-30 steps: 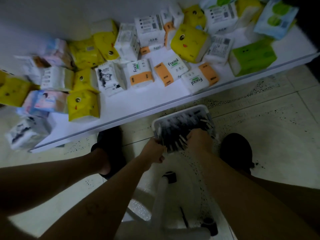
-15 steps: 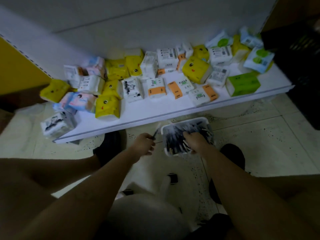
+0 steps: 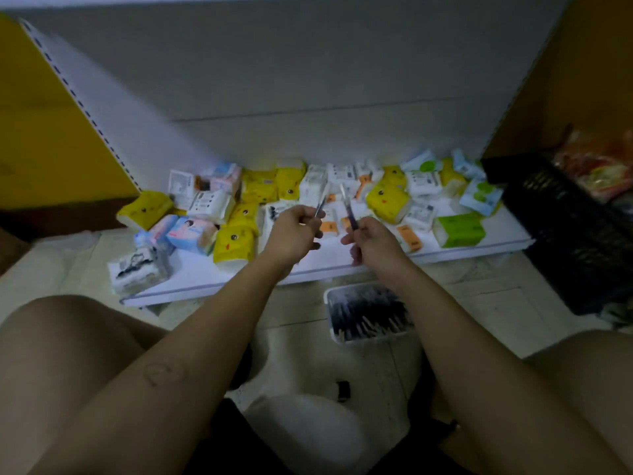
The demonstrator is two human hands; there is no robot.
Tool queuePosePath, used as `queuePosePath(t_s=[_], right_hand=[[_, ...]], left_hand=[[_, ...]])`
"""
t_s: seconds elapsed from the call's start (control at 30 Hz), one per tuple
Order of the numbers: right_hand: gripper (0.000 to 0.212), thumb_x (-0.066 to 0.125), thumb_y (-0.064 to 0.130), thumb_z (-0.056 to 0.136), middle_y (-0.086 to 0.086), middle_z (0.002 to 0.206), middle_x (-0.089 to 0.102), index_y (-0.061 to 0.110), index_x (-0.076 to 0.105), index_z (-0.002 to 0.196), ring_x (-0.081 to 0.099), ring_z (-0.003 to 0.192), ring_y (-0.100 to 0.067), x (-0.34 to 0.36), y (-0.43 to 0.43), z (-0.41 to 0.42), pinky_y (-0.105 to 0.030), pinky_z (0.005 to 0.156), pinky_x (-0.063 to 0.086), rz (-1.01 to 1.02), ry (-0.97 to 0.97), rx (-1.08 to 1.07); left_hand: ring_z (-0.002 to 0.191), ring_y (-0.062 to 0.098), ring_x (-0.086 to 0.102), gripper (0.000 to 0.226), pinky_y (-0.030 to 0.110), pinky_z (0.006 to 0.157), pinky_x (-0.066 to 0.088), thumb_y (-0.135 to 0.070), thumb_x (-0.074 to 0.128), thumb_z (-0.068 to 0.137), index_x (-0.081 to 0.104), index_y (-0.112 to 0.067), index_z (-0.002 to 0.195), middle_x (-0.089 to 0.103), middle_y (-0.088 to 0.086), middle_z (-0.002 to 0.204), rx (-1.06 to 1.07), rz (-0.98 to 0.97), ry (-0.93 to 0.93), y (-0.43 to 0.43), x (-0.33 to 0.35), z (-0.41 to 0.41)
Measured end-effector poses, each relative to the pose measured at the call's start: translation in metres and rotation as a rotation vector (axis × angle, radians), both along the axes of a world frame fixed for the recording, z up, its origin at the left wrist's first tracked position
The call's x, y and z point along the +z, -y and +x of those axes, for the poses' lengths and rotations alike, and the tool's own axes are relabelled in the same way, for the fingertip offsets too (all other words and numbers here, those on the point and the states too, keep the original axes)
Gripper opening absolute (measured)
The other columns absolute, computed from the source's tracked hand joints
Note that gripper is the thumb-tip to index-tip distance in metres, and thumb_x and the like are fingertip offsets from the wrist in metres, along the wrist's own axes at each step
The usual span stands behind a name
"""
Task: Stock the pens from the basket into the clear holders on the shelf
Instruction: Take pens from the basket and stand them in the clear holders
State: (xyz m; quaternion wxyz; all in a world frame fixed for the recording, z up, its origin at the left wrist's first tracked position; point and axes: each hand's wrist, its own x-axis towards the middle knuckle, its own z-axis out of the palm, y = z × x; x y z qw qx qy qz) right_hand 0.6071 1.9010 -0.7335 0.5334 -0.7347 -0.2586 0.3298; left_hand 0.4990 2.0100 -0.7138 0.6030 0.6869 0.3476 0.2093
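A white basket full of several dark pens stands on the floor below the shelf's front edge. My left hand is raised over the low white shelf and grips a pen that points up and away. My right hand is beside it and holds another dark pen, also tip up. The two hands are a short gap apart. No clear holders show in this view.
Many tissue packs, yellow, white, green and blue, lie scattered on the shelf. A black crate stands at the right. A white stool is under me, between my knees. A yellow panel is at the left.
Both hands have left the basket and risen above the shelf, each with a pen. The camera has tilted up, so more of the shelf's back wall shows.
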Motion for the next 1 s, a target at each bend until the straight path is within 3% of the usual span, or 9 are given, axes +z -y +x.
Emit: queuePosePath(t_s=[0.1, 0.33, 0.43, 0.53, 0.63, 0.73, 0.8, 0.93, 1.0], right_hand=[[0.027, 0.035, -0.001, 0.096, -0.002, 0.075, 0.052, 0.014, 0.051, 0.112, 0.039, 0.056, -0.014, 0.039, -0.011, 0.006, -0.025, 0.051, 0.029, 0.064, 0.094, -0.065], [0.025, 0.038, 0.023, 0.104, 0.003, 0.061, 0.044, 0.013, 0.061, 0.100, 0.038, 0.047, -0.008, 0.130, -0.031, 0.007, -0.024, 0.046, 0.032, 0.290, 0.264, -0.106], [0.023, 0.037, 0.011, 0.104, -0.003, 0.074, 0.055, 0.010, 0.057, 0.093, 0.051, 0.063, -0.015, 0.173, -0.043, 0.007, -0.022, 0.052, 0.044, 0.420, 0.219, -0.074], [0.022, 0.040, 0.005, 0.101, 0.002, 0.084, 0.062, 0.020, 0.056, 0.097, 0.050, 0.063, -0.008, 0.212, -0.056, 0.009, -0.023, 0.057, 0.041, 0.494, 0.301, -0.071], [0.025, 0.046, 0.011, 0.100, 0.006, 0.079, 0.061, 0.034, 0.057, 0.101, 0.047, 0.057, -0.004, 0.247, -0.067, 0.012, -0.024, 0.057, 0.036, 0.557, 0.395, -0.116], [0.021, 0.043, 0.026, 0.102, 0.005, 0.075, 0.057, 0.032, 0.063, 0.103, 0.049, 0.060, -0.009, 0.280, -0.079, 0.013, -0.029, 0.057, 0.042, 0.565, 0.491, -0.105], [0.021, 0.045, 0.023, 0.101, 0.002, 0.076, 0.059, 0.026, 0.065, 0.095, 0.053, 0.064, -0.014, 0.299, -0.089, 0.013, -0.030, 0.061, 0.050, 0.613, 0.479, -0.081], [0.017, 0.060, 0.023, 0.094, 0.017, 0.059, 0.058, 0.019, 0.066, 0.079, 0.051, 0.057, 0.001, 0.335, -0.114, 0.024, -0.012, 0.057, 0.040, 0.651, 0.605, -0.132], [0.009, 0.065, 0.024, 0.091, 0.018, 0.067, 0.063, 0.020, 0.069, 0.084, 0.056, 0.064, 0.004, 0.352, -0.125, 0.030, -0.011, 0.062, 0.041, 0.693, 0.577, -0.133]], left_hand=[[0.063, 0.014, 0.052, 0.017, 0.027, 0.055, 0.044, -0.004, 0.050, 0.095, 0.059, -0.010, 0.107, 0.058, 0.005, 0.083, 0.037, 0.027, 0.092, 0.000, 0.030, 0.012], [0.054, 0.009, 0.045, 0.022, 0.026, 0.052, 0.036, -0.025, 0.047, 0.099, 0.062, -0.015, 0.111, 0.058, -0.004, 0.070, 0.055, 0.207, 0.290, -0.018, 0.115, 0.025], [0.055, 0.008, 0.053, 0.011, 0.025, 0.052, 0.043, -0.015, 0.051, 0.098, 0.062, -0.013, 0.099, 0.058, 0.003, 0.072, 0.042, 0.260, 0.408, -0.029, 0.160, 0.030], [0.062, 0.008, 0.062, 0.009, 0.026, 0.056, 0.049, -0.005, 0.055, 0.095, 0.056, -0.014, 0.094, 0.061, 0.012, 0.083, 0.022, 0.260, 0.492, -0.038, 0.200, 0.035], [0.057, 0.009, 0.052, 0.017, 0.028, 0.056, 0.041, -0.009, 0.054, 0.095, 0.053, -0.022, 0.106, 0.063, 0.008, 0.083, 0.027, 0.340, 0.539, -0.046, 0.236, 0.035], [0.062, 0.007, 0.051, 0.024, 0.028, 0.061, 0.042, -0.019, 0.048, 0.100, 0.047, -0.034, 0.118, 0.062, 0.000, 0.082, 0.023, 0.457, 0.539, -0.060, 0.267, 0.035], [0.065, 0.010, 0.050, 0.030, 0.029, 0.064, 0.041, -0.020, 0.046, 0.100, 0.044, -0.035, 0.126, 0.059, 0.004, 0.083, 0.013, 0.508, 0.537, -0.072, 0.286, 0.037], [0.066, 0.009, 0.050, 0.032, 0.029, 0.065, 0.044, -0.031, 0.046, 0.100, 0.045, -0.031, 0.132, 0.056, 0.001, 0.085, 0.033, 0.565, 0.554, -0.094, 0.324, 0.038], [0.061, 0.008, 0.051, 0.025, 0.026, 0.058, 0.046, -0.028, 0.046, 0.101, 0.049, -0.027, 0.126, 0.056, -0.002, 0.075, 0.035, 0.587, 0.573, -0.102, 0.343, 0.038]])
